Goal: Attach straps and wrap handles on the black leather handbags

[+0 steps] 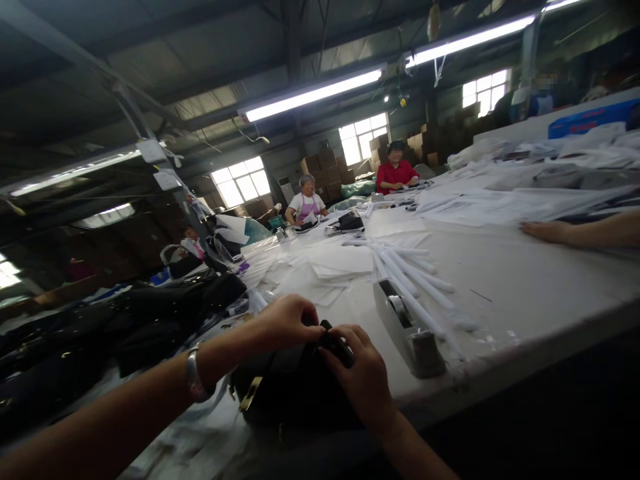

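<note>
A black bag (295,393) with gold-coloured metal fittings sits at the table's near edge, right under my hands. My left hand (287,323), with a silver bracelet at the wrist, reaches over the bag from the left. Its thumb and fingers pinch the far end of a black strap-like piece (337,347) at the bag's top. My right hand (367,377) grips the same piece from the right, thumb and fingers closed around it. The bag's lower part is lost in shadow, and I cannot tell how the piece joins it.
A grey tape dispenser (407,327) stands just right of my right hand, beside white paper rolls (400,270) and sheets (345,261). Black bags (185,307) are heaped left. Another person's hand (545,231) rests on the white table (525,287) at right. Co-workers sit across.
</note>
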Demonstrator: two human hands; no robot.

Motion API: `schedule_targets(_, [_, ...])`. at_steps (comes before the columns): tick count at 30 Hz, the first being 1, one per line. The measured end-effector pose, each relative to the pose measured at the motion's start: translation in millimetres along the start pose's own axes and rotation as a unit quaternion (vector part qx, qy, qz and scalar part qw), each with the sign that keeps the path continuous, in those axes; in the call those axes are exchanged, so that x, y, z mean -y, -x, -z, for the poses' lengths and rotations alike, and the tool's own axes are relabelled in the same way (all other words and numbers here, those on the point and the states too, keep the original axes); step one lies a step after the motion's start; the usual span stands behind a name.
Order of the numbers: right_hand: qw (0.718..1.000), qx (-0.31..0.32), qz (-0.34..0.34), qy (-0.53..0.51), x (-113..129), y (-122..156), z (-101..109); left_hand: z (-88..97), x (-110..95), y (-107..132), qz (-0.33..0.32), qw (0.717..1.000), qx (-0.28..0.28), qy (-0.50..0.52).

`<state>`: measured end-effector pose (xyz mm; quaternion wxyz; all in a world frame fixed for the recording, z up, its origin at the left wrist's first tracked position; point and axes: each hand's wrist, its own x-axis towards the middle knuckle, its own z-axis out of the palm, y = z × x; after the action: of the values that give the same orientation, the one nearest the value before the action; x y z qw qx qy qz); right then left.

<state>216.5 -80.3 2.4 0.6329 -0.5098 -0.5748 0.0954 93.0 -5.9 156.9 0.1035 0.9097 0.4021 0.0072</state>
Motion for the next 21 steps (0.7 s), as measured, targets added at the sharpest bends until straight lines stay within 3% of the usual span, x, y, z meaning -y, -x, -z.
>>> schedule_targets(5, [1.0, -0.004, 0.02, 0.019, -0.5, 1.9, -0.2, -1.6, -23.4, 6.8, -0.018, 0.991, -0.057, -0.119])
schedule_targets(8, [0.998, -0.009, 0.045, 0.036, -1.2, 1.9, -0.9, -0.5, -25.7, 3.3, -0.027, 0.994, -0.015, -0.105])
schedule_targets(12, [0.998, -0.021, 0.043, 0.047, -1.7, 2.9, -1.7, 3.5, -13.7, -7.1, -0.015, 0.996, 0.05, -0.078])
schedule_targets(16, [0.998, -0.024, 0.05, 0.03, -0.6, 6.0, -3.0, 4.3, -11.0, -7.6, -0.029, 0.994, 0.062, -0.09])
schedule_targets(21, [0.997, -0.022, 0.07, 0.034, -0.2, 8.4, -4.4, 3.7, -24.2, -3.5, -0.053, 0.991, 0.047, -0.116])
